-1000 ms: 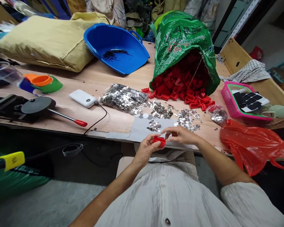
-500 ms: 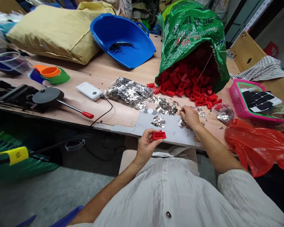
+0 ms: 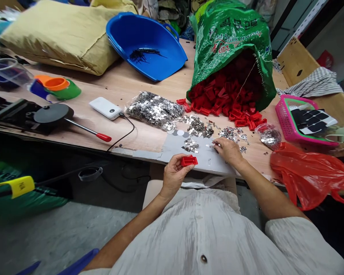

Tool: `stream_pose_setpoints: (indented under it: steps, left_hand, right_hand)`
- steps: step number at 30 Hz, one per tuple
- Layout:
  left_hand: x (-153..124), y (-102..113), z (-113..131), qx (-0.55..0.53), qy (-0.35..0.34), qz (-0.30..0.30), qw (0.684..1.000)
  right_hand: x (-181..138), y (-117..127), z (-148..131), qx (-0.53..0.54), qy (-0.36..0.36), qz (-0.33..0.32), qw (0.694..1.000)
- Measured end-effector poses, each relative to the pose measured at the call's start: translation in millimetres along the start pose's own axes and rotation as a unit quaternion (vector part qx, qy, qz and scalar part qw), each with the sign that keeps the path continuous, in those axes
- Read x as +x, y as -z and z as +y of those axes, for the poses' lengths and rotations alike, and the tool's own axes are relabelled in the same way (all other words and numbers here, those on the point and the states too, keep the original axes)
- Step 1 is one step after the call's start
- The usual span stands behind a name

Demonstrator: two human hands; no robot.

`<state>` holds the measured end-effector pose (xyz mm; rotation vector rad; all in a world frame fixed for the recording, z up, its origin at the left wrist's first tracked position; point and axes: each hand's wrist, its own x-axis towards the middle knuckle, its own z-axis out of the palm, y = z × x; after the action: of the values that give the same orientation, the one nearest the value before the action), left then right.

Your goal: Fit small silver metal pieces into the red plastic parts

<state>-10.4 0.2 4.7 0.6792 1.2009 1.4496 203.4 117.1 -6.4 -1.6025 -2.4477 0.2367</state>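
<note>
My left hand (image 3: 174, 175) grips a small red plastic piece (image 3: 189, 160) just off the table's near edge. On the table, my right hand (image 3: 228, 150) pinches at small silver metal bits (image 3: 190, 145) scattered over a grey sheet (image 3: 177, 149); whether a bit sits in the fingertips is too small to see. A clear bag of silver bits (image 3: 155, 109) lies to the left. A green sack (image 3: 231, 44) lies on its side, spilling red plastic pieces (image 3: 226, 103) behind my right hand.
A blue basin (image 3: 145, 45), a tan padded sack (image 3: 63, 34), a white power bank (image 3: 106, 107) with cable, and a black hand tool with a red-tipped lever (image 3: 53, 115) sit left. A pink basket (image 3: 304, 122) and red plastic bag (image 3: 306, 172) lie right.
My right hand left the red piece, reached out to the silver bits, then drew back a little toward the grey sheet. My left hand kept hold of the red piece.
</note>
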Motion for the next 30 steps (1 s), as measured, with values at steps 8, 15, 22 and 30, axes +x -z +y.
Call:
stream_pose_setpoints:
  steps: [8, 15, 22, 30]
  left_hand:
    - [-4.8, 0.0, 1.3, 0.069, -0.065, -0.015, 0.995]
    - [-6.3, 4.3, -1.6, 0.098, -0.08, 0.005, 0.992]
    - [-9.8, -1.3, 0.5, 0.126, -0.109, -0.018, 0.986]
    - [-8.6, 5.6, -13.4, 0.289, -0.367, -0.051, 0.883]
  right_hand:
    - [8.7, -8.6, -5.6, 0.018, 0.019, -0.004, 1.0]
    - [-16.8, 19.8, -38.5, 0.24, 0.083, 0.014, 0.967]
    - [-38.6, 20.4, -67.8, 0.275, 0.194, 0.041, 0.941]
    - [-35.6, 19.0, -65.8, 0.301, 0.24, 0.006, 0.923]
